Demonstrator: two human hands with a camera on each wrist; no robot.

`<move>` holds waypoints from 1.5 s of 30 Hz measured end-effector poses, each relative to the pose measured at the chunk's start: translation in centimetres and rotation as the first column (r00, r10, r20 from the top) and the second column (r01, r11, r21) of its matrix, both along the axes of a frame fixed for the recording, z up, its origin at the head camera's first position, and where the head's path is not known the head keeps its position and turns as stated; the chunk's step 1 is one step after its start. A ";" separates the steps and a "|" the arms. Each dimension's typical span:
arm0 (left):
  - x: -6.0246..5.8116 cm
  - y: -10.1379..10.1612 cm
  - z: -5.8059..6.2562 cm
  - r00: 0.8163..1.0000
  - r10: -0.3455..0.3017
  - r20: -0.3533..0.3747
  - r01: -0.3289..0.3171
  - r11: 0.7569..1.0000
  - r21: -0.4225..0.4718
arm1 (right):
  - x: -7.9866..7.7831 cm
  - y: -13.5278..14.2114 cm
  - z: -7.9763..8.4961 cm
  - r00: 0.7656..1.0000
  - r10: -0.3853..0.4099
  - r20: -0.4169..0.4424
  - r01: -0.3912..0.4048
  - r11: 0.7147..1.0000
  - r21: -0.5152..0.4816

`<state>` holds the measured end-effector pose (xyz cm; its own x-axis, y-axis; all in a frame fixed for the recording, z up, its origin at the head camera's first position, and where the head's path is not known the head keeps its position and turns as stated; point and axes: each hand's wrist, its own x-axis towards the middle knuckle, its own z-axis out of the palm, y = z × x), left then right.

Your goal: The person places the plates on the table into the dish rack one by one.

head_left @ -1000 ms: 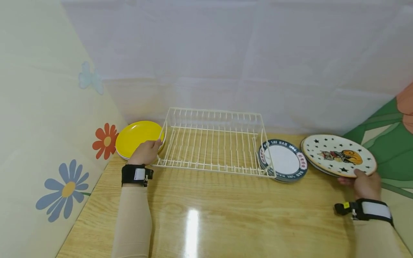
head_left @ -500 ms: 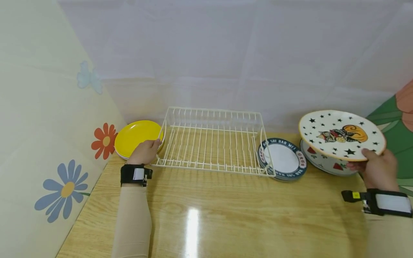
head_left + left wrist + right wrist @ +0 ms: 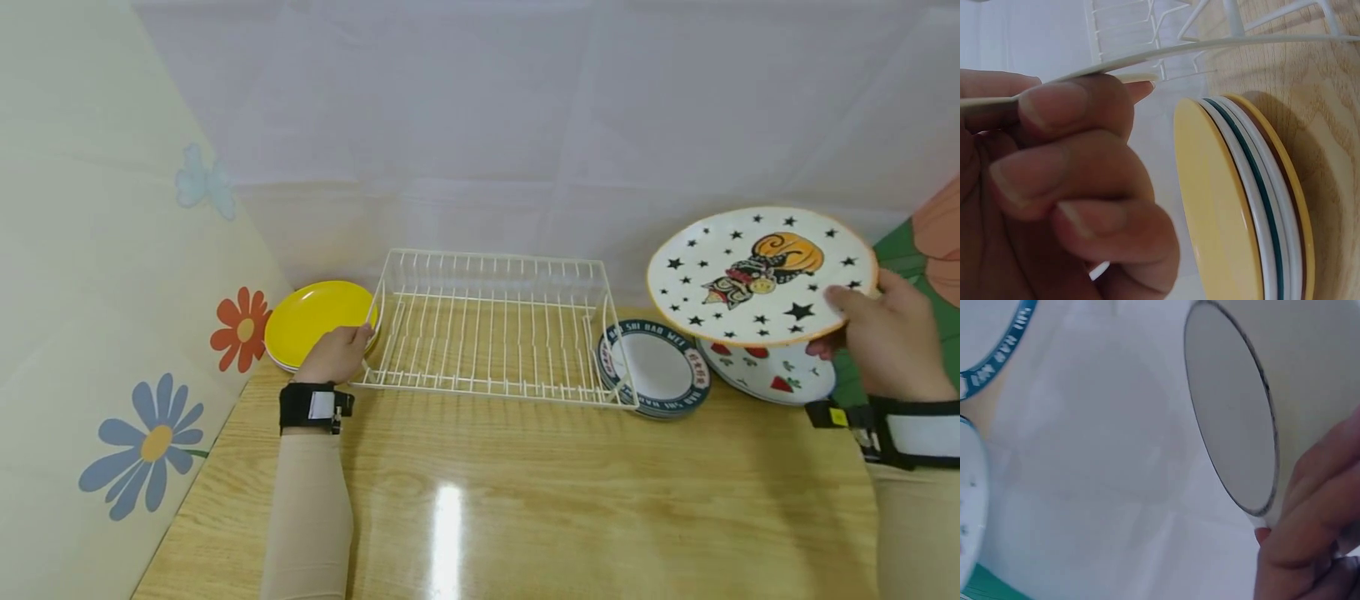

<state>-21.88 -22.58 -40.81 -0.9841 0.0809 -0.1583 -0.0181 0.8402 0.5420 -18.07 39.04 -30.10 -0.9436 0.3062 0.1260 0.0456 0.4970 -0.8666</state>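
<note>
My left hand (image 3: 334, 353) grips the left end of a white wire dish rack (image 3: 491, 393); the left wrist view shows its fingers (image 3: 1085, 169) curled round the rack's wire. Beside that hand lies a stack of plates with a yellow plate (image 3: 318, 321) on top. My right hand (image 3: 892, 333) pinches the right rim of a white plate with black stars and a pumpkin cat (image 3: 750, 283), thumb on top. That plate is raised and tilted, and its underside with a ringed foot shows in the right wrist view. Below it a strawberry-patterned plate (image 3: 783, 379) is partly covered.
A stack of blue-rimmed plates (image 3: 660, 371) stands by the rack's right end. A white cloth (image 3: 465, 125) hangs behind the wooden table (image 3: 525, 500). Flower-painted panels (image 3: 90, 292) flank both sides.
My right hand has lifted the star-patterned plate and brought it up and leftward, uncovering the strawberry-patterned plate. My left hand stays on the rack.
</note>
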 end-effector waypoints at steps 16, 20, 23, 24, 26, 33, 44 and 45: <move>-0.2 -0.1 -0.2 1.000 -0.012 -0.018 0.011 1.000 -0.004 | -2.9 -9.0 4.0 0.984 0.176 0.028 -0.168 0.860 0.481; -0.1 -0.1 -0.1 1.000 -0.012 -0.017 0.012 1.000 -0.003 | -3.8 -11.3 3.5 0.976 0.208 0.059 -0.205 0.797 0.568; 0.0 0.0 -0.1 1.000 -0.008 -0.018 0.008 1.000 0.002 | -4.4 -12.7 2.9 0.967 0.237 0.090 -0.241 0.751 0.615; 0.0 0.0 0.0 1.000 -0.005 -0.018 0.005 1.000 0.007 | -4.5 -13.2 2.7 0.963 0.248 0.102 -0.255 0.730 0.634; 0.0 0.0 0.0 1.000 -0.005 -0.019 0.005 1.000 0.014 | -4.7 -13.9 2.3 0.957 0.265 0.118 -0.275 0.695 0.664; 0.1 0.0 0.0 1.000 -0.020 -0.023 0.021 1.000 0.008 | -5.2 -15.5 0.8 0.957 0.235 0.170 -0.282 0.612 0.739; 0.0 -0.1 -0.1 1.000 -0.003 -0.013 0.003 1.000 0.017 | -6.6 -16.4 -1.1 0.923 0.249 0.294 -0.385 0.637 0.668; 0.0 -0.1 -0.1 1.000 -0.005 -0.010 0.005 1.000 0.016 | -6.7 -16.4 -1.2 0.922 0.254 0.294 -0.387 0.650 0.654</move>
<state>-21.88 -22.70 -40.92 -0.9852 0.0883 -0.1471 -0.0085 0.8315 0.5555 -24.81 22.68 -31.32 -0.9914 -0.1305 0.0105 -0.1285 0.9553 -0.2661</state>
